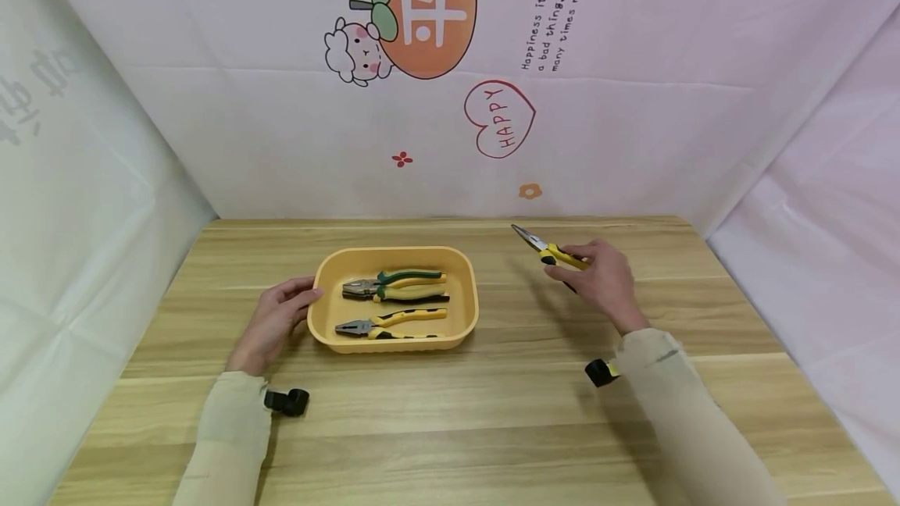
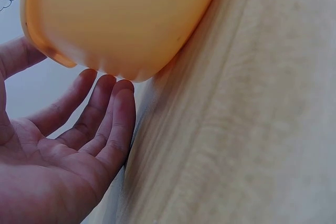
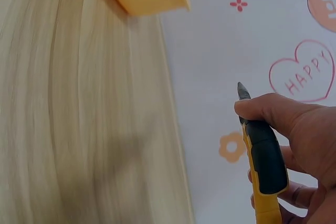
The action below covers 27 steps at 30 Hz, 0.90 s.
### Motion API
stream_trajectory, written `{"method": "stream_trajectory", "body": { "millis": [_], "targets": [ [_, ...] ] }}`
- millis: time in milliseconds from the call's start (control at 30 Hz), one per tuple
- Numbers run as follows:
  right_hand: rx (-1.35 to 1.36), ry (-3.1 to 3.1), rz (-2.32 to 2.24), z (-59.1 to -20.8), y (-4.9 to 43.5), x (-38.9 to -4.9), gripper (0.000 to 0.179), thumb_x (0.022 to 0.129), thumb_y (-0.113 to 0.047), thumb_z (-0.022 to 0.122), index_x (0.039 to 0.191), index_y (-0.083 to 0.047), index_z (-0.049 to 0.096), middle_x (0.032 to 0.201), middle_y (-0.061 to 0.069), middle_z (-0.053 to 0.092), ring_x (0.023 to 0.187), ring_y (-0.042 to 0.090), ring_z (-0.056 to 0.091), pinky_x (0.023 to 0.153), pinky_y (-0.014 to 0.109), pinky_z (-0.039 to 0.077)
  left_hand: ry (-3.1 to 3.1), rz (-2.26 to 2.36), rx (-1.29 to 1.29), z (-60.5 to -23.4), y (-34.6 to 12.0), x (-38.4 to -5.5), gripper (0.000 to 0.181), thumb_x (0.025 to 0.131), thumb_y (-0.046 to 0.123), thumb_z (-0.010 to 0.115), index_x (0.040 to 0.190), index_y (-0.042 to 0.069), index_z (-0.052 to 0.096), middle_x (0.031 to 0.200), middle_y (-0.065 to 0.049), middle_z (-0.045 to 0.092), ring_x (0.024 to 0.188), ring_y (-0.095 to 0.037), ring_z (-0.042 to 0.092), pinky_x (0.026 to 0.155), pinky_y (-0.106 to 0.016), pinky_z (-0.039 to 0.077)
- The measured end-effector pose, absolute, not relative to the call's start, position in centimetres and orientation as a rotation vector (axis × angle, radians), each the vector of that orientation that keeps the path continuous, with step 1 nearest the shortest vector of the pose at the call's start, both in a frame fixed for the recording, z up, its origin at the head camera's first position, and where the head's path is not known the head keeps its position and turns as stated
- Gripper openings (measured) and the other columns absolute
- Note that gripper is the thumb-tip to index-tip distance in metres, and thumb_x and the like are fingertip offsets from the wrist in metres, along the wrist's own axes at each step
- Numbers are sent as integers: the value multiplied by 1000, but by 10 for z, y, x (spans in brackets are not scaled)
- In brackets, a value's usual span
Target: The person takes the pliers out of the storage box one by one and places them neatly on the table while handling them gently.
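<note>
White cloth (image 1: 281, 155) is hanging behind and to both sides, bearing an orange fruit print (image 1: 455, 37), a red "HAPPY" heart (image 1: 501, 131) and small flower prints (image 1: 402, 159). Table (image 1: 422, 443), pale wood grain, is filling the foreground. Cream sleeves (image 1: 228, 432) are covering both forearms. Yellow-orange tray (image 1: 394, 347) is sitting on the table, left of centre, long side running left to right.

Right hand (image 1: 606, 281) is working off the tray's right side, well apart from it, above the table. Grip is clamping on the handles; in the right wrist view the thumb is lying along the tool near the jaw end. Left hand (image 1: 273, 322) is holding the tray's left end: thumb hooking over the rim, other fingertips resting at the outer wall, so that grip is pinching the tray.

Green-and-yellow pliers (image 1: 411, 285) are lying in the tray, far side. Yellow-and-black pliers (image 1: 401, 317) are lying nearer, same tray. Both noses are pointing left. Needle-nose pliers (image 1: 555, 254), yellow and black, are staying in the right hand's fingers, nose pointing up-left toward the cloth.

Black wrist cameras (image 1: 298, 402) are sitting by the cuffs.
</note>
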State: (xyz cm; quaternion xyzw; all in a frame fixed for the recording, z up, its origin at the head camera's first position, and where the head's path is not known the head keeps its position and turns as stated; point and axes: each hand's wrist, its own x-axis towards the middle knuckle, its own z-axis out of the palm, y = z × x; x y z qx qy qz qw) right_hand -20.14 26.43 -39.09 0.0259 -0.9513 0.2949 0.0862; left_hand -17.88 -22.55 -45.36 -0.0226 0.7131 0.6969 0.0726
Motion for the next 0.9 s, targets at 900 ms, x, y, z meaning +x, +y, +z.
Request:
{"method": "stream_trajectory", "body": {
  "millis": [900],
  "targets": [
    [-169,-2828,850,-407,327,-200,58,87,-41,81,127,-1,70,125,24,66,111,44,60,74,42,47,2155,2077,-73,-457,-226,-180,55,104,22,62,144,-12,45,135,-19,53,102,-4,64,89,-21,55]
  ]
}}
